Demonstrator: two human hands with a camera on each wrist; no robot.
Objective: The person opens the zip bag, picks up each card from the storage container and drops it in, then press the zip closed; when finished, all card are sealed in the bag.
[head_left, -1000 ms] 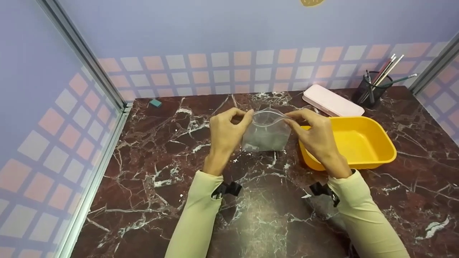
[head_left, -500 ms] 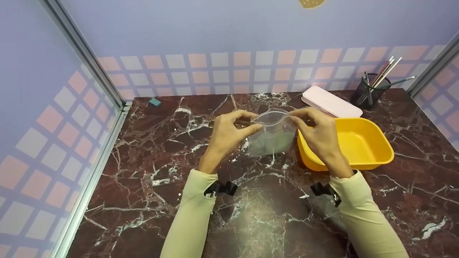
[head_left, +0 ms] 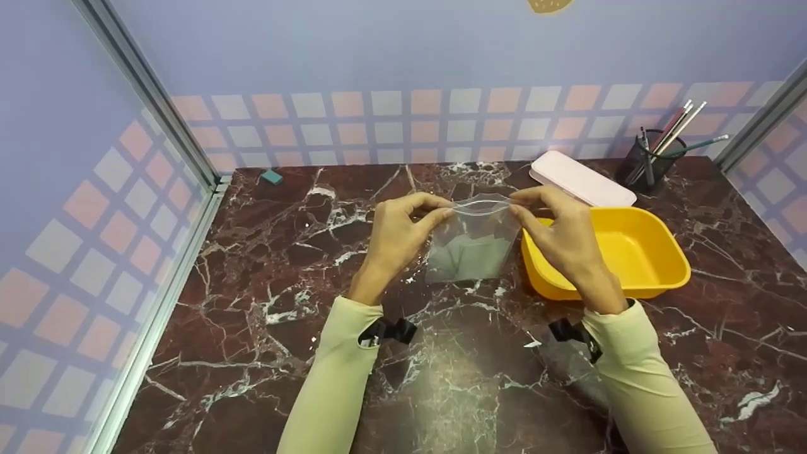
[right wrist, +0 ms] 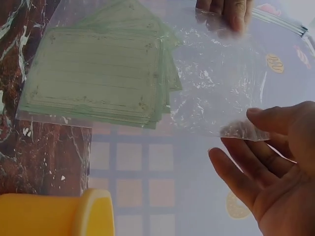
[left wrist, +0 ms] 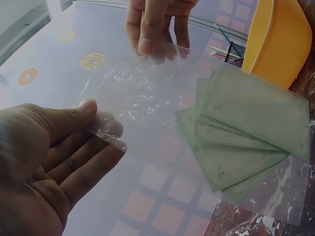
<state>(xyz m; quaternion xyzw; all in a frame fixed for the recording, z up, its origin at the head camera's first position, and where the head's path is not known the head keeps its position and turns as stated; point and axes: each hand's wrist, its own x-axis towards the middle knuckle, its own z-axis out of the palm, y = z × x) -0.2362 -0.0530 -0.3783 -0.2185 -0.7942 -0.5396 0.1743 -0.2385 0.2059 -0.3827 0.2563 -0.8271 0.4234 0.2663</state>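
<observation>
A clear zip bag [head_left: 474, 239] hangs upright between my two hands above the table. Inside it, in its lower part, lie several pale green lined cards [right wrist: 98, 71], fanned unevenly. My left hand [head_left: 400, 236] pinches the bag's top left corner between thumb and fingers. At the top right corner my right hand [head_left: 558, 230] pinches the bag in the same way. Its mouth shows a narrow gap between the two rims in the head view. The left wrist view shows the cards [left wrist: 241, 132] through the plastic, away from the fingers.
A yellow basin [head_left: 678, 265] stands to the right, partly behind my right hand. Behind it are a pink case [head_left: 583, 178] and a black mesh cup [head_left: 649, 167] with pencils. A small teal block [head_left: 272, 177] lies at the back left.
The bag's mouth has narrowed from a wide oval to a thin gap. Both hands have shifted slightly right overall, and the bag has tipped so the cards show more plainly.
</observation>
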